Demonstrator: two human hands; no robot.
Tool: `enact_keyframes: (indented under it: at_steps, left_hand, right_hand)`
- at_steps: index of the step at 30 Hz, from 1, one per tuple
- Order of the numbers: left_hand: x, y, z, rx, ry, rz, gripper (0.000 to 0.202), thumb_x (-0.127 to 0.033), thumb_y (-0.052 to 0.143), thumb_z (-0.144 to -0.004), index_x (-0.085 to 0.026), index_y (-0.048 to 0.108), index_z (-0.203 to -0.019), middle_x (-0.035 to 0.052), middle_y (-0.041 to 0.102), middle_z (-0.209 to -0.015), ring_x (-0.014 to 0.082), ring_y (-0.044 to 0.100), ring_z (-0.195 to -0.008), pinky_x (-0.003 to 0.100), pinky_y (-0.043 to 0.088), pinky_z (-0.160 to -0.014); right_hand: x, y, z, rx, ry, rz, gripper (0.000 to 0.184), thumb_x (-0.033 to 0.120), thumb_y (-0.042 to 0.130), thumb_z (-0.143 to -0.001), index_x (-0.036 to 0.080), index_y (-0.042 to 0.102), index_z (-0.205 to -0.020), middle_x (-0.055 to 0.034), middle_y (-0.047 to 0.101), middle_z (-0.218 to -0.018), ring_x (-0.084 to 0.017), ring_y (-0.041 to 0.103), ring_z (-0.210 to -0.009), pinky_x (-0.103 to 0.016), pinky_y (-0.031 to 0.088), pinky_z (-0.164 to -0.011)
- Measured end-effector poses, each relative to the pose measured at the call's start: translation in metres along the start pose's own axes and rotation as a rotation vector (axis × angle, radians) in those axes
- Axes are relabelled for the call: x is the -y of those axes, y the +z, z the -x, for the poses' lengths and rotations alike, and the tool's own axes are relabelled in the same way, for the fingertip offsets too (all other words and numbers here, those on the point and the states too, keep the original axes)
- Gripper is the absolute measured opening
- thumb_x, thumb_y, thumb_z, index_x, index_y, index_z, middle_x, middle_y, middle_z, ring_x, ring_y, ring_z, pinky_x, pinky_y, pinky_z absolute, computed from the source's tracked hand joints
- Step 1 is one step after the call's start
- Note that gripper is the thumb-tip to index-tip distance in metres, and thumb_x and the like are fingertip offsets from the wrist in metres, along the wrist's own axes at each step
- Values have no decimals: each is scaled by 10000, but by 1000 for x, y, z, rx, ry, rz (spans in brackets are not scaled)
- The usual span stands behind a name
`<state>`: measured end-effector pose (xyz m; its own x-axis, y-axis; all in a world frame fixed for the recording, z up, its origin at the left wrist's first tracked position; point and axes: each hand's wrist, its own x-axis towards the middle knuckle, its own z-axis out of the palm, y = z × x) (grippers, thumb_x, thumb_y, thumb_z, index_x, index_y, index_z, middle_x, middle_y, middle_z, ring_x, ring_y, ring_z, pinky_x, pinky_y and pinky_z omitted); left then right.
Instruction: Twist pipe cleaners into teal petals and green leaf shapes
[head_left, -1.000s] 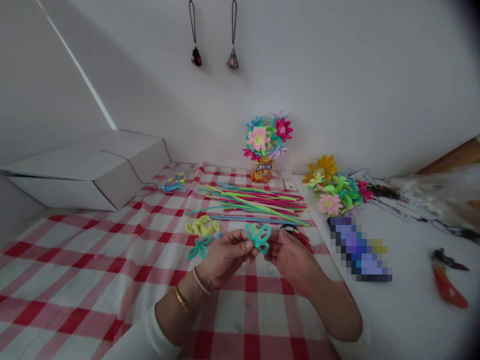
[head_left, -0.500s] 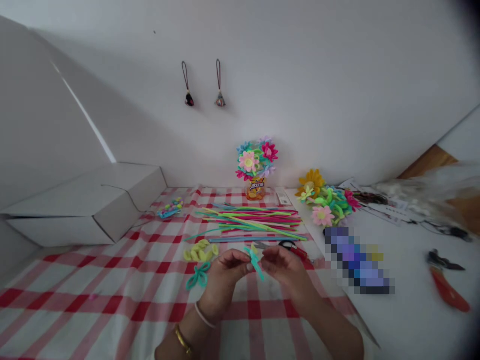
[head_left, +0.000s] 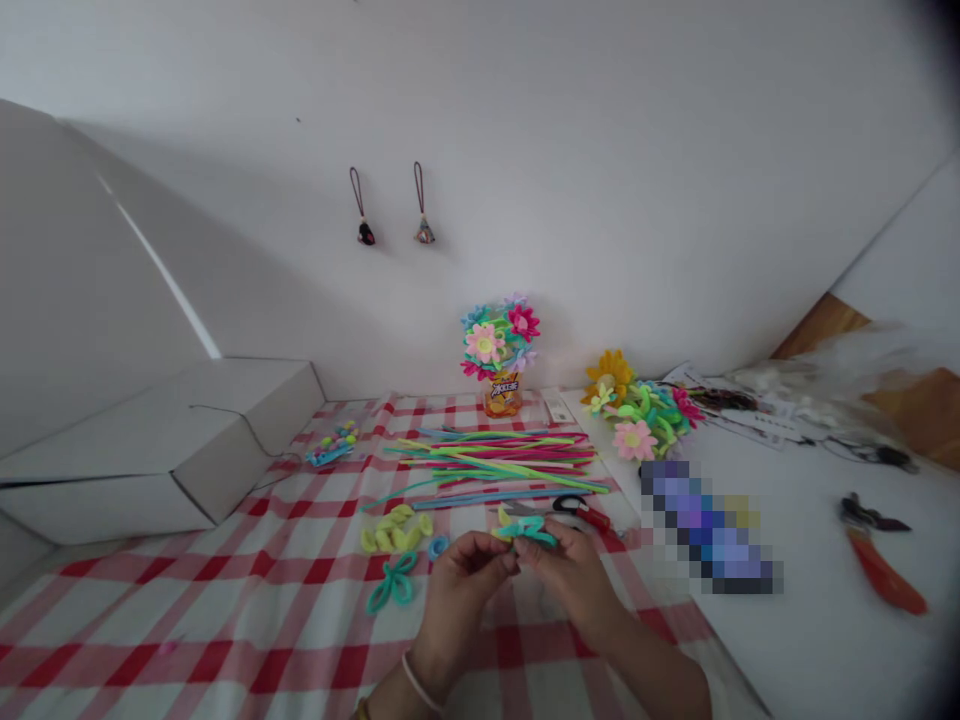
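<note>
A teal pipe cleaner piece bent into loops (head_left: 534,534) is pinched between my two hands in front of me. My left hand (head_left: 466,585) closes thumb and fingers at its left end. My right hand (head_left: 576,582) grips it from the right, fingertips pressed near the middle. Left of my hands, a teal looped pipe cleaner shape (head_left: 393,585) lies on the checked cloth. Behind it are several yellow curled pieces (head_left: 396,528) and a small blue ring (head_left: 438,547). Scissors (head_left: 589,514) with red on the handle lie just beyond my right hand.
Many coloured pipe cleaners (head_left: 495,458) lie across the cloth. Farther back stands a jar of pipe cleaner flowers (head_left: 503,395), with more flowers (head_left: 649,415) to its right. A white box (head_left: 150,430) sits left; orange-handled pliers (head_left: 885,570) lie right.
The teal piece has turned from a steep slant to nearly level, its loops now showing. My hands have drawn closer together around it. The whole view has shifted slightly.
</note>
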<state>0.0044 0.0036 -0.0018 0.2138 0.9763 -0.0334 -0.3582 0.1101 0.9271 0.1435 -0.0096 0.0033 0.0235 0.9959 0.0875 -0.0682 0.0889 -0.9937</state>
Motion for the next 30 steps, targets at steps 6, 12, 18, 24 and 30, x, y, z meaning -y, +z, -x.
enact_keyframes:
  at_steps: [6,12,18,24,30]
  left_hand:
    - [-5,-6,-3,-8,101,-31,253,-225,780,-567,-177,646,-775,-5,655,-711,136,593,-676,265,478,-667]
    - [2,-11,-2,4,172,-253,131,-237,721,-648,-178,707,-763,33,685,-755,164,602,-726,285,474,-712]
    - [2,-8,-5,-96,82,-164,156,-243,730,-611,-167,695,-742,19,686,-628,165,619,-620,293,491,-653]
    - [-7,-5,-4,-77,31,-231,157,-254,706,-642,-154,693,-763,30,692,-625,179,640,-618,295,488,-640]
    - [-12,-5,-2,17,-7,-97,182,-289,727,-620,-147,682,-725,31,690,-610,177,639,-583,310,498,-634]
  right_hand:
    - [7,-3,-1,69,152,-32,62,225,663,-660,180,622,-658,15,628,-563,-151,580,-530,-278,449,-548]
    - [2,-4,1,89,185,54,49,122,597,-637,169,585,-626,35,587,-509,-121,542,-511,-246,417,-524]
    - [10,-4,-1,66,141,-97,72,208,664,-641,161,647,-693,4,646,-631,-128,571,-574,-271,450,-597]
    - [13,-3,0,47,147,-103,35,176,647,-643,154,640,-616,10,609,-552,-117,547,-535,-264,437,-574]
    - [16,-6,0,86,193,-156,59,184,639,-636,145,661,-675,-8,633,-613,-121,556,-555,-270,441,-578]
